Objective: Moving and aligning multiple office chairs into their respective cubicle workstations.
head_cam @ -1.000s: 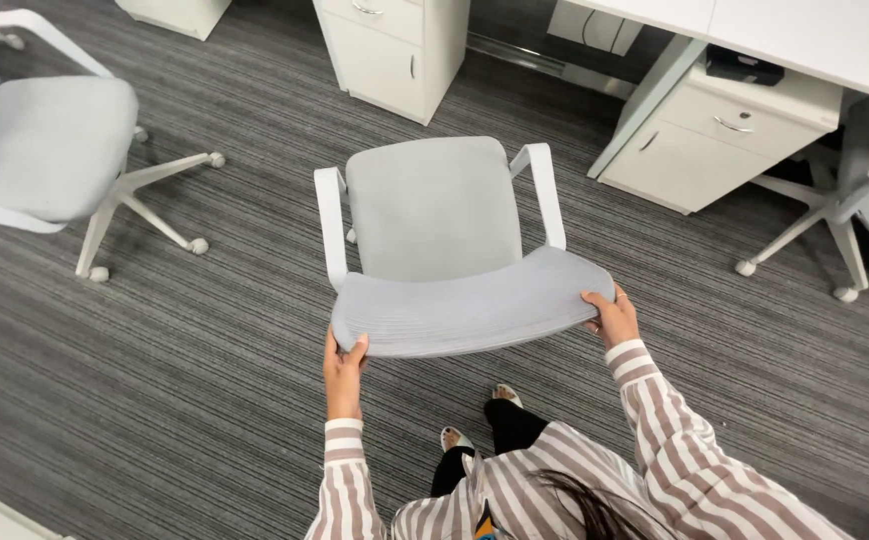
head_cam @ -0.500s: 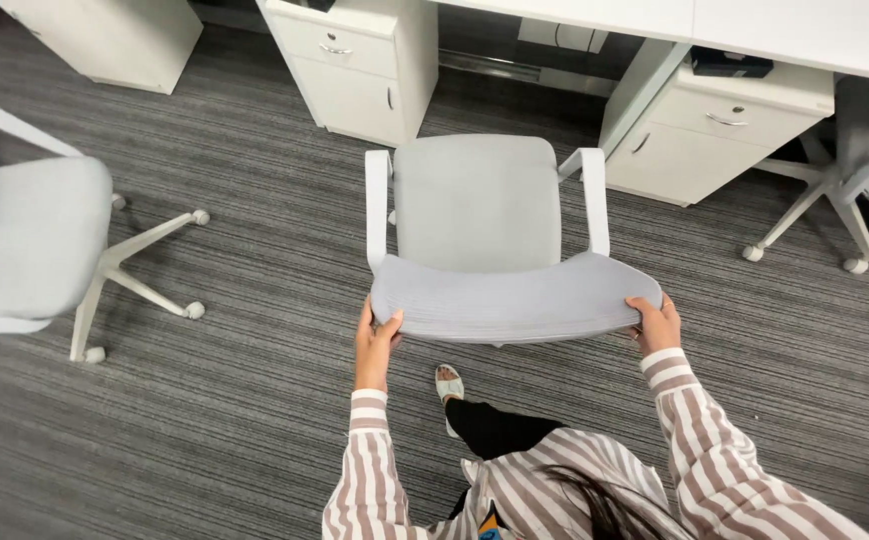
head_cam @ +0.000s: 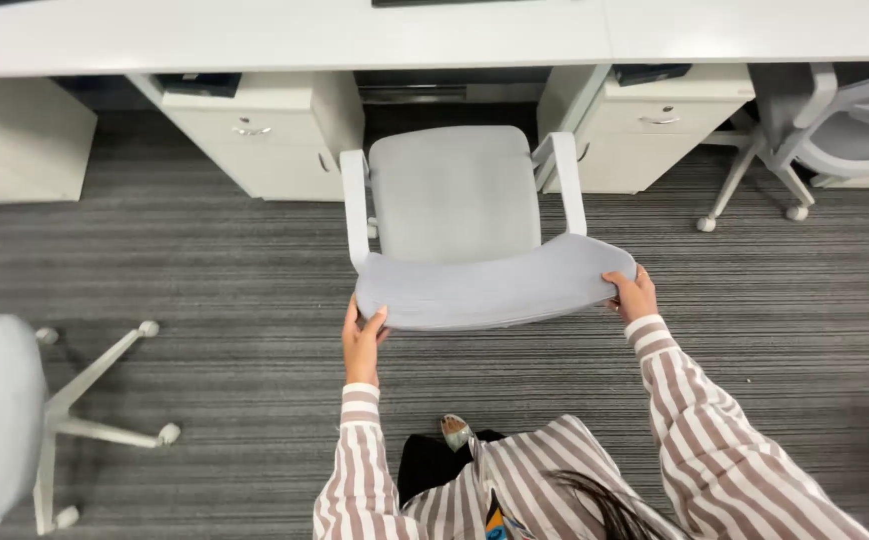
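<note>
The grey office chair (head_cam: pixel 460 225) is seen from above, centre of view, with its backrest top edge nearest the person and its seat pointing far, toward the white desk (head_cam: pixel 285 35). The left hand (head_cam: pixel 363 340) is placed at the left end of the backrest's top edge, fingers curled up onto the fabric, closed on it. The right hand (head_cam: pixel 633 293) is clamped on the right end of the same edge, thumb over the top. Both sleeves are brown-and-white striped.

The chair's white armrests (head_cam: pixel 355 205) are seen on either side of the seat. The chair is positioned in front of the gap between two white drawer pedestals: one to the far left (head_cam: pixel 265 135), one to the far right (head_cam: pixel 645 130). The pedestals are not touched by the chair.

The floor is grey striped carpet (head_cam: pixel 205 290). A second chair (head_cam: pixel 15 420) with a white star base is partly cut off at near left. A third chair (head_cam: pixel 825 130) is visible at far right, by the desk. One shoe (head_cam: pixel 455 432) is seen near, just behind the held chair.
</note>
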